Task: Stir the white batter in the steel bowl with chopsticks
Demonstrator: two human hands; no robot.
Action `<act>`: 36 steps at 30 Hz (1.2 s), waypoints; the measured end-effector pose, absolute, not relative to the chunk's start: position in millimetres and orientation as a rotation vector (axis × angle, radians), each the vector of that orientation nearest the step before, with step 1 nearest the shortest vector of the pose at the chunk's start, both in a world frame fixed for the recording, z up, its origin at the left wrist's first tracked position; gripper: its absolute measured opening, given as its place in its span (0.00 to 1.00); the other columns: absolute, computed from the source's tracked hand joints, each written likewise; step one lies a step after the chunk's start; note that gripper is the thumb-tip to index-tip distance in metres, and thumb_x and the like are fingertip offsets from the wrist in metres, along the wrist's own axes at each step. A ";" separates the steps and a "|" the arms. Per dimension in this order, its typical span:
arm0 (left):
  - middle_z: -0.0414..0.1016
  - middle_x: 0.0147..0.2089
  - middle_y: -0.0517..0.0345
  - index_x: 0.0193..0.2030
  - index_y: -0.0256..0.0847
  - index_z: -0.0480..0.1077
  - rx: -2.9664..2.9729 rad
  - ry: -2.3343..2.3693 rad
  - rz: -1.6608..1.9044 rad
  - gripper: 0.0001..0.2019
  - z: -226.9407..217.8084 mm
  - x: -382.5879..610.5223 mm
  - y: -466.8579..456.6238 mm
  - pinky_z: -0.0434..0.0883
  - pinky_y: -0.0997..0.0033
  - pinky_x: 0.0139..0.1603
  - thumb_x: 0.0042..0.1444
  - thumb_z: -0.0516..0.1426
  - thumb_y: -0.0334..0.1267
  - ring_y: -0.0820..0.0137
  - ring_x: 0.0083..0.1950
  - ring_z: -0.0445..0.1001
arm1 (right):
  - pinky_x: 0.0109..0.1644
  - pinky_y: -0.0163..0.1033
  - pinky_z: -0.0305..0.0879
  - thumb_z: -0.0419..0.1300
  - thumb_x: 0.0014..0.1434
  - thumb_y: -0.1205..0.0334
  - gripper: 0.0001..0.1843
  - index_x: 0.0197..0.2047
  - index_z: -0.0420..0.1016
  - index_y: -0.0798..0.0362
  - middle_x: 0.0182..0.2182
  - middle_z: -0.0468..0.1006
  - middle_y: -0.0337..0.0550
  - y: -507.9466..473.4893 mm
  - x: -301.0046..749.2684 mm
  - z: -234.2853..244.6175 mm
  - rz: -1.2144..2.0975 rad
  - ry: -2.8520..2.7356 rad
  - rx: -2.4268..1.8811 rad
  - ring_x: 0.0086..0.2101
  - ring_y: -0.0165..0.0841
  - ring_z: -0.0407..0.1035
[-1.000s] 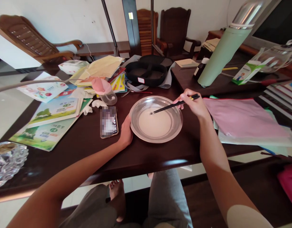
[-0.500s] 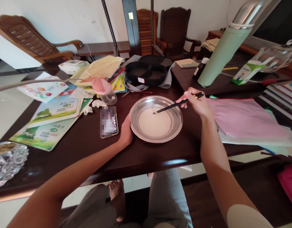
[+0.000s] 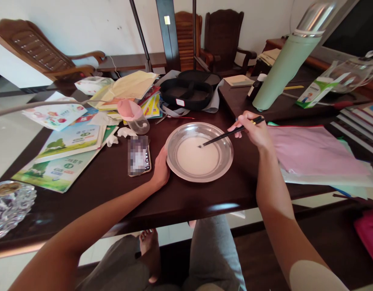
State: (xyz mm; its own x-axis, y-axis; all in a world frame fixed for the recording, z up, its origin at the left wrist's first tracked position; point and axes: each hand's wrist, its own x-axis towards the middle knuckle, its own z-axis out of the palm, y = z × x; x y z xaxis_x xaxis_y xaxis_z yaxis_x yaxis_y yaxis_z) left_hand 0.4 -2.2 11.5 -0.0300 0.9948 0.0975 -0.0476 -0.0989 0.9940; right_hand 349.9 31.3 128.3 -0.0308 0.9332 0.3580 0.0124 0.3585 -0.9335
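A shallow stainless steel bowl [image 3: 201, 178] stands on the dark table in front of me, with a whitish liquid [image 3: 198, 161] in its bottom. My left hand [image 3: 161, 167] grips the bowl's left side, its fingers partly hidden by the rim. In my right hand [image 3: 249, 126] is a pair of black chopsticks [image 3: 221, 136], held over the bowl's right rim. They slant down to the left, with their tips close together at the liquid. Whether the tips dip into it is hard to tell.
Left of the bowl lie a phone [image 3: 139, 155], a pink-lidded cup [image 3: 134, 117] and booklets [image 3: 57, 161]. Behind it is a black case [image 3: 186, 93]. A green thermos [image 3: 289, 68] rises at the back right, near a pink folder [image 3: 313, 149]. A glass dish [image 3: 13, 214] sits far left.
My right hand has shifted slightly right, and the chopstick tips have moved a little right and down over the liquid. The left hand and the bowl look unmoved.
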 end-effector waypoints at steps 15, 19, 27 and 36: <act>0.79 0.82 0.55 0.70 0.48 0.83 1.165 1.120 1.345 0.28 17.2 2.8 -4.1 0.58 0.41 0.94 0.74 0.60 0.61 0.49 0.88 0.69 | 0.21 0.40 0.70 0.81 0.58 0.25 0.36 0.26 0.73 0.46 0.24 0.88 0.44 29.3 355.4 129.0 0.929 -1.378 -0.938 0.18 0.32 0.72; 0.81 0.80 0.56 0.68 0.51 0.85 1.146 1.109 1.352 0.27 14.7 1.2 -3.7 0.58 0.41 0.95 0.73 0.61 0.63 0.48 0.88 0.69 | 0.21 0.38 0.70 0.81 0.58 0.26 0.36 0.26 0.74 0.47 0.22 0.86 0.43 27.4 347.2 128.3 1.089 -1.443 -0.894 0.18 0.32 0.72; 0.81 0.80 0.55 0.71 0.50 0.83 1.206 1.139 1.332 0.28 13.4 0.4 -3.1 0.55 0.41 0.95 0.76 0.57 0.62 0.51 0.90 0.67 | 0.27 0.40 0.77 0.81 0.58 0.26 0.35 0.28 0.75 0.47 0.28 0.91 0.45 30.0 348.7 129.1 0.964 -1.461 -0.938 0.22 0.34 0.77; 0.80 0.81 0.53 0.71 0.48 0.83 1.173 1.115 1.349 0.27 10.7 0.2 -2.6 0.56 0.42 0.95 0.76 0.58 0.60 0.50 0.89 0.67 | 0.26 0.40 0.78 0.81 0.57 0.25 0.35 0.29 0.76 0.47 0.24 0.88 0.42 26.4 338.9 131.0 1.159 -1.539 -0.880 0.21 0.34 0.78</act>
